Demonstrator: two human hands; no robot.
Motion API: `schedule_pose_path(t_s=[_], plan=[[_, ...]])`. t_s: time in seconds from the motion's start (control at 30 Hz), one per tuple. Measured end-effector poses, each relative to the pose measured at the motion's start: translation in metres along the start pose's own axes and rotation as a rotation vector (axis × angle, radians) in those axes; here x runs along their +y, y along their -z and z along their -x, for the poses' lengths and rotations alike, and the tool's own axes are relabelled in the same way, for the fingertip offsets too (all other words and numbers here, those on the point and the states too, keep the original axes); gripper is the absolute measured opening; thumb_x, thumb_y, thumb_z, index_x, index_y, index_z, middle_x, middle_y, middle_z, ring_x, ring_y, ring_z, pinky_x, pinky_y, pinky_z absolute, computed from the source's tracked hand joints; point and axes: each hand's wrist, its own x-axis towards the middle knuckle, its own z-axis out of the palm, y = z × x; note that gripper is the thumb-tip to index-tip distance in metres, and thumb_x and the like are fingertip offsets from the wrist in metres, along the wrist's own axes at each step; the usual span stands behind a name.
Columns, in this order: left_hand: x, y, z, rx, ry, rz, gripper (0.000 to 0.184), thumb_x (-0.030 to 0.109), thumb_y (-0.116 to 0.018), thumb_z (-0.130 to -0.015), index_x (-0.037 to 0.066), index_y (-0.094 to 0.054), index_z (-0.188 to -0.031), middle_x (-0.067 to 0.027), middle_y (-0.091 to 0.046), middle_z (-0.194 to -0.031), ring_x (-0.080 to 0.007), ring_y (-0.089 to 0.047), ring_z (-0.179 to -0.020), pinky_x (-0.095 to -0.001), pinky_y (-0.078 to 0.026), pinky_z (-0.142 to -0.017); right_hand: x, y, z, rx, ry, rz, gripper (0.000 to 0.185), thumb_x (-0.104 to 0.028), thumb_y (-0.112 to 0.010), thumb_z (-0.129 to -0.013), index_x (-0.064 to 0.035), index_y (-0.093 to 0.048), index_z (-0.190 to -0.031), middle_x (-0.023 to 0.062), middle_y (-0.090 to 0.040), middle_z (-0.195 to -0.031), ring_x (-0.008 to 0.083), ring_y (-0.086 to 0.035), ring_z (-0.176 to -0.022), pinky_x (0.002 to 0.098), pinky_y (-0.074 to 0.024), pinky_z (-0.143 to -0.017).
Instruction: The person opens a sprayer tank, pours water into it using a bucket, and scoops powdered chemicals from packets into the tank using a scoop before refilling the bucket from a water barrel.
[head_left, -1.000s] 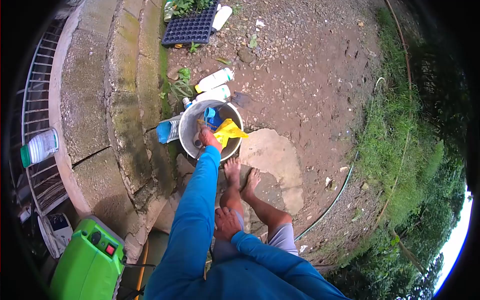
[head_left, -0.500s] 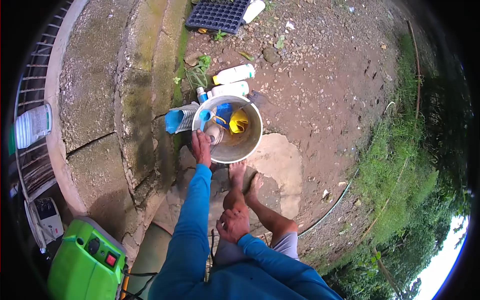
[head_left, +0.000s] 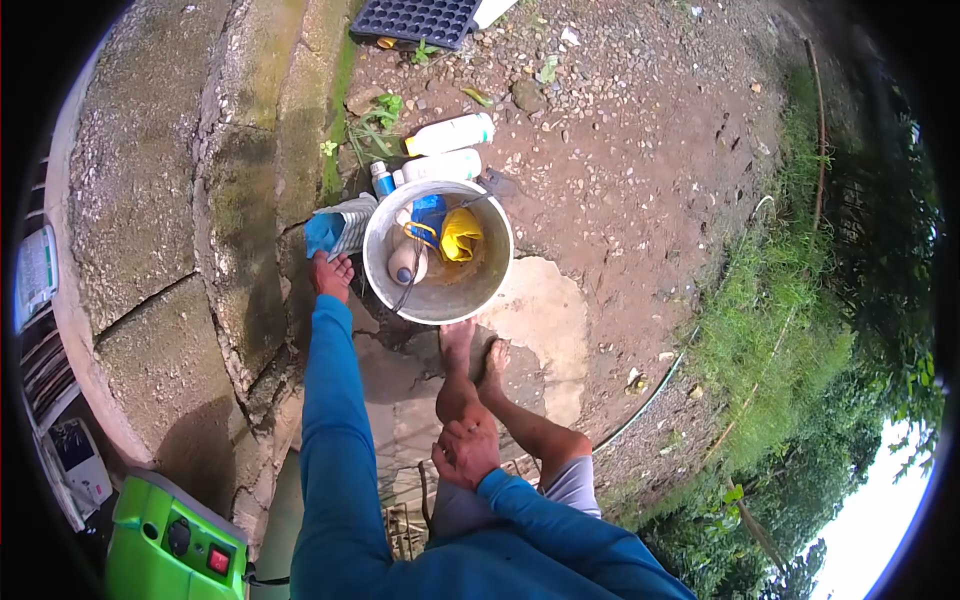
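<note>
My left hand reaches forward to the lower edge of a grey-and-white striped bag with a bright blue part at its mouth. Its fingers are bent together there, and what lies between them is hidden. My right hand rests on my bent leg, loosely curled with fingers apart, holding nothing. Right of the bag stands a grey metal bucket. Inside it are a yellow bag, a blue packet, and a pale rounded container with a dark cap. A thin handle crosses the bucket.
Two white bottles and a small blue bottle lie behind the bucket. A black seedling tray is farther back. Stone steps rise at left, above a green machine. A hose runs along grass at right.
My left hand has left the bucket and moved left to the striped bag. The light blue cup no longer shows in the bucket. My right hand stays on my leg, its fingers more curled.
</note>
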Motion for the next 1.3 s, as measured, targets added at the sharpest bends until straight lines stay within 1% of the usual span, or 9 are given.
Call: schedule_pose_path(t_s=[0.13, 0.37, 0.53, 0.77, 0.87, 0.97, 1.07, 1.17, 1.3], plan=[[0.006, -0.009, -0.016, -0.077, 0.061, -0.001, 0.031, 0.045, -0.055, -0.091, 0.019, -0.047, -0.105, -0.0053, -0.064, -0.095, -0.0202, -0.062, -0.081, -0.0359, -0.052, -0.070, 0.008, 0.007, 0.000, 0.008, 0.022, -0.003, 0.020, -0.026, -0.065, -0.079, -0.0092, -0.066, -0.068, 0.0072, -0.061, -0.079, 0.0264, -0.059, -0.079, 0.0430, -0.0443, -0.079], [-0.003, -0.001, -0.053, -0.101, 0.118, 0.052, 0.044, 0.043, -0.062, -0.088, 0.013, -0.046, -0.117, -0.0095, -0.062, -0.107, -0.0226, -0.063, -0.090, -0.0379, -0.053, -0.074, 0.018, 0.012, 0.002, 0.070, 0.026, 0.058, 0.019, -0.026, -0.067, -0.075, -0.0105, -0.062, -0.066, 0.0059, -0.056, -0.077, 0.0267, -0.057, -0.081, 0.0443, -0.0437, -0.080], [-0.007, -0.009, -0.072, -0.080, 0.134, 0.277, 0.036, 0.034, -0.068, -0.086, 0.014, -0.053, -0.112, -0.0101, -0.063, -0.105, -0.0240, -0.062, -0.094, -0.0396, -0.053, -0.086, 0.024, 0.017, 0.004, 0.085, 0.015, 0.051, 0.017, -0.027, -0.067, -0.072, -0.0125, -0.061, -0.068, 0.0058, -0.054, -0.076, 0.0265, -0.056, -0.084, 0.0463, -0.0422, -0.083], [-0.015, -0.007, -0.081, -0.056, 0.028, 0.283, 0.037, 0.034, -0.071, -0.079, 0.011, -0.054, -0.102, -0.0085, -0.061, -0.096, -0.0243, -0.060, -0.088, -0.0390, -0.053, -0.086, 0.033, 0.021, 0.003, 0.056, 0.030, 0.096, 0.017, -0.028, -0.066, -0.074, -0.0114, -0.063, -0.073, 0.0063, -0.055, -0.079, 0.0265, -0.057, -0.082, 0.0481, -0.0418, -0.083], [-0.022, -0.004, -0.096, -0.034, 0.112, 0.254, 0.040, 0.037, -0.070, -0.074, 0.011, -0.053, -0.099, -0.0069, -0.056, -0.090, -0.0223, -0.056, -0.078, -0.0372, -0.053, -0.079, 0.034, 0.023, 0.002, 0.070, 0.003, 0.105, 0.018, -0.028, -0.066, -0.076, -0.0110, -0.063, -0.075, 0.0064, -0.055, -0.080, 0.0264, -0.057, -0.082, 0.0471, -0.0423, -0.083], [-0.022, -0.037, -0.039, 0.122, -0.007, 0.269, 0.038, 0.039, -0.068, -0.072, 0.010, -0.052, -0.089, -0.0044, -0.050, -0.076, -0.0195, -0.050, -0.065, -0.0347, -0.050, -0.065, 0.033, 0.024, 0.001, 0.077, -0.015, 0.058, 0.017, -0.028, -0.065, -0.078, -0.0111, -0.063, -0.075, 0.0065, -0.055, -0.080, 0.0266, -0.057, -0.081, 0.0448, -0.0430, -0.082], [-0.018, -0.052, 0.004, 0.159, -0.015, 0.347, 0.038, 0.043, -0.067, -0.072, 0.010, -0.048, -0.074, -0.0015, -0.043, -0.061, -0.0156, -0.042, -0.053, -0.0321, -0.039, -0.051, 0.030, 0.023, 0.000, 0.076, -0.016, 0.085, 0.017, -0.027, -0.065, -0.079, -0.0108, -0.063, -0.075, 0.0066, -0.055, -0.080, 0.0267, -0.057, -0.082, 0.0434, -0.0438, -0.080], [-0.024, -0.029, 0.006, 0.107, -0.147, 0.244, 0.031, 0.033, -0.062, -0.080, 0.009, -0.047, -0.070, -0.0017, -0.045, -0.060, -0.0132, -0.039, -0.048, -0.0272, -0.034, -0.046, 0.021, 0.022, -0.002, 0.075, 0.007, 0.098, 0.017, -0.027, -0.064, -0.079, -0.0106, -0.063, -0.075, 0.0066, -0.055, -0.080, 0.0262, -0.058, -0.082, 0.0441, -0.0440, -0.079], [-0.022, -0.034, 0.103, 0.258, -0.263, 0.116, 0.025, 0.024, -0.056, -0.085, 0.010, -0.047, -0.068, -0.0032, -0.048, -0.058, -0.0125, -0.041, -0.047, -0.0279, -0.032, -0.045, 0.012, 0.010, 0.000, 0.123, 0.052, 0.047, 0.021, -0.028, -0.065, -0.079, -0.0092, -0.064, -0.070, 0.0086, -0.058, -0.077, 0.0280, -0.061, -0.076, 0.0450, -0.0463, -0.074]])
